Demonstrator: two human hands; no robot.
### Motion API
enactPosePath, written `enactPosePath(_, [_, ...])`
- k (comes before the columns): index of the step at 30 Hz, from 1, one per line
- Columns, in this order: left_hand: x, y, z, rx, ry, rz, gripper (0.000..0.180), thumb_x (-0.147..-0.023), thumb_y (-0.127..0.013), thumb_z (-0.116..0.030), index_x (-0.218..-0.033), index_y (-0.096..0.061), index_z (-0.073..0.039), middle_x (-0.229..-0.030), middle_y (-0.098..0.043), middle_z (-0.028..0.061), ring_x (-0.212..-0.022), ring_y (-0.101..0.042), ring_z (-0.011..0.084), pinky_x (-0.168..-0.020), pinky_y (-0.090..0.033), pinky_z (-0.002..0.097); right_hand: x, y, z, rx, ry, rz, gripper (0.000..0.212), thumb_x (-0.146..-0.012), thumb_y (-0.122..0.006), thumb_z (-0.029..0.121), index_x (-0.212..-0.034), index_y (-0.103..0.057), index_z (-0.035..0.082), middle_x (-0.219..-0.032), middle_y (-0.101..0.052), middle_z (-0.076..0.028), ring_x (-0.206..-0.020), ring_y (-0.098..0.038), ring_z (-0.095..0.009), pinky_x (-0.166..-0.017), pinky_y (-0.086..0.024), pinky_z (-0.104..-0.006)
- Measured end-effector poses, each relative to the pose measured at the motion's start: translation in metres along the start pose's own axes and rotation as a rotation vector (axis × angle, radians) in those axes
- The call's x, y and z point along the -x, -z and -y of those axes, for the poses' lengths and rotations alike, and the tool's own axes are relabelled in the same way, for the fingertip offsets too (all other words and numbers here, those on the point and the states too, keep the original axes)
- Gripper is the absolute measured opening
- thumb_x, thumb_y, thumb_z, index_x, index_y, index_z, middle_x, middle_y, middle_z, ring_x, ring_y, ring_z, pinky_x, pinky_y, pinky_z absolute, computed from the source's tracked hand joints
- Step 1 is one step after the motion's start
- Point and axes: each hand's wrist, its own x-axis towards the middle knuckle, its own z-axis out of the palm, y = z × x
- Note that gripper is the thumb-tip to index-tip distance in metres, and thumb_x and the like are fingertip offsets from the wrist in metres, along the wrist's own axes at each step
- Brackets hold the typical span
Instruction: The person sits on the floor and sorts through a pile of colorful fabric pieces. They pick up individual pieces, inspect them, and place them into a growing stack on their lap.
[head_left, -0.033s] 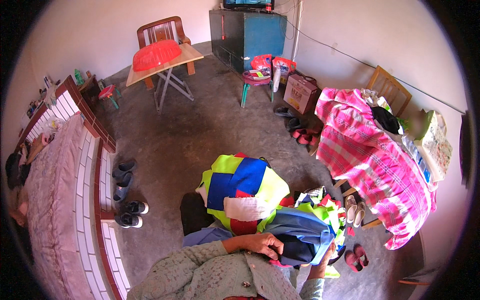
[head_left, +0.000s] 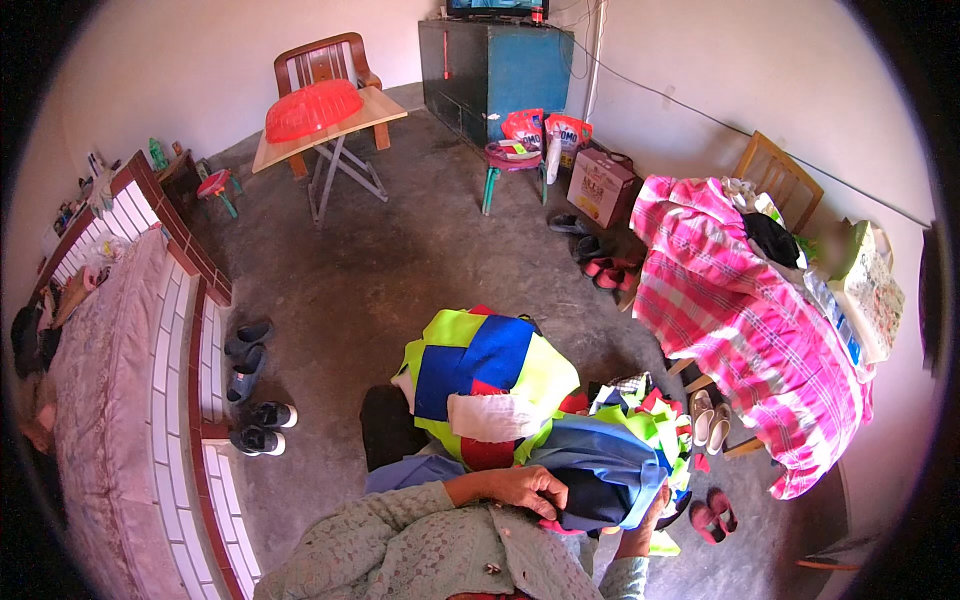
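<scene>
My left hand (head_left: 523, 488) is closed, its fingers pinching the edge of a dark navy cloth (head_left: 585, 497) close to my body. My right hand (head_left: 655, 508) grips the right side of a light blue cloth (head_left: 605, 447), which lies folded over the navy one; its fingers are partly hidden by the fabric. Over my lap, ahead of both hands, spreads a patchwork piece (head_left: 500, 355) of neon yellow, blue and red squares. A white cloth scrap (head_left: 492, 416) rests on its near side. Beside my right hand is a heap of neon, red and checked fabric scraps (head_left: 650, 418).
At right, a pink plaid cloth (head_left: 720, 300) drapes over furniture, with shoes (head_left: 712, 515) on the floor nearby. A bed with a tiled side (head_left: 175, 400) stands left, more shoes (head_left: 265, 428) beside it. Ahead are a folding table (head_left: 355, 120) bearing a red basin (head_left: 313, 110), and a small stool (head_left: 515, 155).
</scene>
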Motion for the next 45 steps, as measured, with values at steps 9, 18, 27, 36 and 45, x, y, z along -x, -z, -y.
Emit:
enactPosePath(9, [0.010, 0.000, -0.025, 0.357, -0.039, -0.060, 0.013, -0.083, -0.063, -0.013, -0.089, -0.059, -0.002, -0.078, -0.058, -0.0001, -0.076, -0.052, 0.0078, -0.069, -0.040, 0.0241, 0.000, 0.030, -0.014, 0.153, 0.064, -0.008, 0.022, -0.089, -0.051, 0.016, -0.106, -0.058, 0.005, -0.102, -0.062, -0.010, -0.089, -0.061, -0.021, -0.080, -0.049, -0.0328])
enactPosePath(18, [0.013, 0.002, -0.024, 0.582, -0.095, -0.202, 0.015, -0.080, -0.063, -0.012, -0.090, -0.058, -0.002, -0.080, -0.057, -0.0012, -0.077, -0.052, 0.0079, -0.072, -0.041, 0.0226, -0.003, 0.034, -0.021, 0.179, 0.045, 0.046, 0.027, -0.091, -0.046, 0.021, -0.107, -0.059, 0.004, -0.103, -0.062, -0.010, -0.093, -0.060, -0.022, -0.085, -0.047, -0.0323])
enactPosePath(27, [0.011, 0.002, -0.029, 0.575, -0.119, -0.102, 0.019, -0.078, -0.065, -0.014, -0.092, -0.059, -0.002, -0.081, -0.057, -0.0015, -0.074, -0.051, 0.0083, -0.070, -0.040, 0.0224, 0.005, -0.017, -0.011, 0.113, -0.022, 0.060, 0.028, -0.087, -0.051, 0.019, -0.109, -0.059, 0.004, -0.107, -0.061, -0.012, -0.094, -0.060, -0.025, -0.085, -0.048, -0.0367])
enactPosePath(36, [0.004, 0.020, -0.003, 0.749, -0.110, -0.869, 0.007, -0.085, -0.056, -0.016, -0.087, -0.057, -0.010, -0.081, -0.055, -0.0040, -0.079, -0.051, 0.0064, -0.074, -0.042, 0.0239, -0.009, 0.010, -0.026, 0.213, -0.111, -0.031, 0.030, -0.090, -0.050, 0.020, -0.116, -0.054, 0.006, -0.110, -0.059, -0.006, -0.097, -0.057, -0.017, -0.084, -0.048, -0.0313])
enactPosePath(45, [-0.001, 0.049, -0.002, 0.936, -0.157, -0.942, 0.018, -0.086, -0.059, -0.009, -0.103, -0.058, -0.004, -0.094, -0.063, 0.0031, -0.083, -0.060, 0.0111, -0.076, -0.049, 0.0249, -0.001, -0.017, -0.023, 0.184, -0.119, -0.099, 0.016, -0.093, -0.051, 0.021, -0.101, -0.054, 0.008, -0.091, -0.060, 0.000, -0.078, -0.057, -0.008, -0.069, -0.047, -0.0212])
